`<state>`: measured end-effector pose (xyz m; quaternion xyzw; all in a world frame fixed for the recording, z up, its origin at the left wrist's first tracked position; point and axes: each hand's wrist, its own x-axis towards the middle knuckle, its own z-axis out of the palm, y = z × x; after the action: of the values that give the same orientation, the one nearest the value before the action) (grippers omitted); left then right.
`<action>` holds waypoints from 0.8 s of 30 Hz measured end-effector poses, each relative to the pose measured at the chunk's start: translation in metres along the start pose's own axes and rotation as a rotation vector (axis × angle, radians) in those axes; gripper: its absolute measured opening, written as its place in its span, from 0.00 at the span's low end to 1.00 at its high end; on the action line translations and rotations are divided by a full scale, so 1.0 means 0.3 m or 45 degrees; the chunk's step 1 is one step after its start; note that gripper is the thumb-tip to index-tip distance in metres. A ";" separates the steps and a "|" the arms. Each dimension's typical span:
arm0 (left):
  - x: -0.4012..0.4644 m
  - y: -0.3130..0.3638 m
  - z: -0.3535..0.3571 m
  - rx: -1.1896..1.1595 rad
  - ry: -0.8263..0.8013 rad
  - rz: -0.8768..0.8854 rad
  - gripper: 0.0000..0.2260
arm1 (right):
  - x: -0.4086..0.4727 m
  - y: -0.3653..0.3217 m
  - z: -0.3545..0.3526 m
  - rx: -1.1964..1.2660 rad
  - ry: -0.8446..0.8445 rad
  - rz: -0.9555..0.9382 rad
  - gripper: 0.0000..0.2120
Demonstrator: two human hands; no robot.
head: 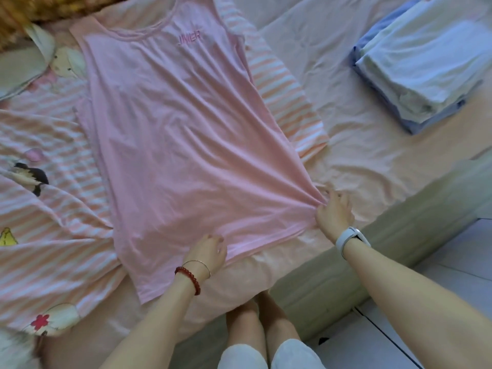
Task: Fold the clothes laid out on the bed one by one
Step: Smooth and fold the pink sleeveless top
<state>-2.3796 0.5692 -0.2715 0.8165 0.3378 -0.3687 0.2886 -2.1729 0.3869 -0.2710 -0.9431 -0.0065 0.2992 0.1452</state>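
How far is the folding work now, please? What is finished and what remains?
Done: a stack of folded white and blue clothes sits at the bed's far right. In hand: the plain pink sleeveless top lies flat, unfolded; the left hand and right hand grip its hem. Left: this top and the pink-and-white striped garments beneath and beside it.

It was a home bedroom: a bed (359,145) under a creased pale pink sheet stood on a light tiled floor (452,275), with a folded stack of laundry (415,70) and striped cartoon-print nightwear (40,209) on it.
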 end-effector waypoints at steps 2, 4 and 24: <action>0.030 0.039 -0.100 -0.068 0.178 0.073 0.17 | 0.027 -0.099 -0.015 0.035 -0.057 -0.129 0.24; 0.068 0.074 -0.212 -0.124 0.346 0.138 0.17 | 0.066 -0.205 -0.038 0.062 -0.103 -0.255 0.23; 0.608 0.150 -0.714 0.202 0.525 0.071 0.38 | 0.677 -0.993 -0.169 0.349 0.204 -0.380 0.09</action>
<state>-2.1668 0.7579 -0.2866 0.9037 0.3370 -0.2114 0.1585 -1.9552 0.6785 -0.2630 -0.9238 -0.0935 0.1965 0.3149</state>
